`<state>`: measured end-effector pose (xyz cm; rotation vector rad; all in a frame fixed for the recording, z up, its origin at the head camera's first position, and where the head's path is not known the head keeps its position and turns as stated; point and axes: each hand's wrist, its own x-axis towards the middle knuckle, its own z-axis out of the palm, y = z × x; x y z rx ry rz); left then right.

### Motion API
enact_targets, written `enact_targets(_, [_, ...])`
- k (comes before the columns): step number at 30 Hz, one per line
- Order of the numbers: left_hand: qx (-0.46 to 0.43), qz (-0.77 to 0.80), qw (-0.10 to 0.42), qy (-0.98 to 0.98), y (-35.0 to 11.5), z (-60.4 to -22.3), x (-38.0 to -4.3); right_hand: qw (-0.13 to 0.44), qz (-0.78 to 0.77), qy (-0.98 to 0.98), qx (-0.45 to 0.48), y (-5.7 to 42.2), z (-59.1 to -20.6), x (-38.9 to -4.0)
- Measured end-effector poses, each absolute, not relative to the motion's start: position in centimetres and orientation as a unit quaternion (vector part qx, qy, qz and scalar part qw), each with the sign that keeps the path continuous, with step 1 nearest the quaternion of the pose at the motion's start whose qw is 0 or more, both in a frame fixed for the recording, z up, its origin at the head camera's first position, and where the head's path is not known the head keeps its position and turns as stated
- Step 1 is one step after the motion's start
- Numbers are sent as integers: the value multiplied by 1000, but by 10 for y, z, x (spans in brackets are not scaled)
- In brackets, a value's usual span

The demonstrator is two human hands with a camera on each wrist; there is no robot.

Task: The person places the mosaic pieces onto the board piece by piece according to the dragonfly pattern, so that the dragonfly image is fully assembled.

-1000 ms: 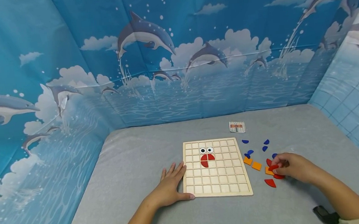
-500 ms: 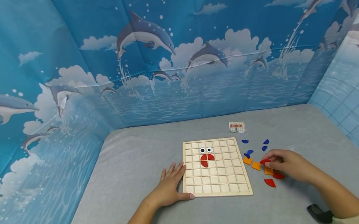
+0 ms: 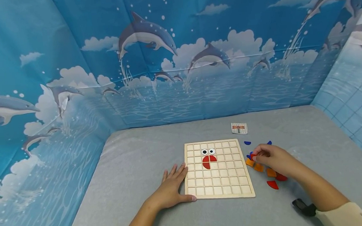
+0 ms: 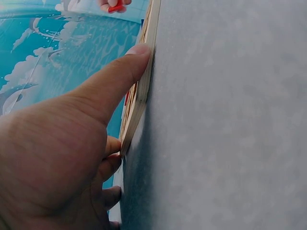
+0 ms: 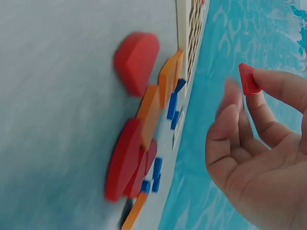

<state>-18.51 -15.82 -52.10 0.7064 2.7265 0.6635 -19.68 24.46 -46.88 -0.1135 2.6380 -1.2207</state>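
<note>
Right hand: ours [image 3: 272, 159] pinches a small red piece [image 5: 248, 79] between thumb and finger, raised over the loose bits just right of the board.
Left hand: ours [image 3: 172, 191] lies with fingers spread apart, thumb at the board's near left corner, fingertips at its left edge.
Board: the gridded wooden board [image 3: 218, 172] lies flat; two eye pieces [image 3: 208, 151] sit toward its far side, three red quarters [image 3: 206, 165] just nearer, with a bare square at their near right.
Loose bits: blue pieces [image 3: 247, 143] lie farthest, then orange squares [image 3: 271, 172], with spare red pieces [image 3: 272, 185] nearest.
Card: a small patterned card [image 3: 239, 128] lies beyond the board's far right corner.
Good handling: we'd grip the piece by its edges, lift clear of the orange and blue, turn its curve before lowering, and press lightly with the left to steady the board.
</note>
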Motion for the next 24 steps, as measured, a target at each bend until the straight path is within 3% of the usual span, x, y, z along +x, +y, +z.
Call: enact_targets(24, [243,228,123,935,-159,-521,-185,112,-446,881,-111,190,-460,-225])
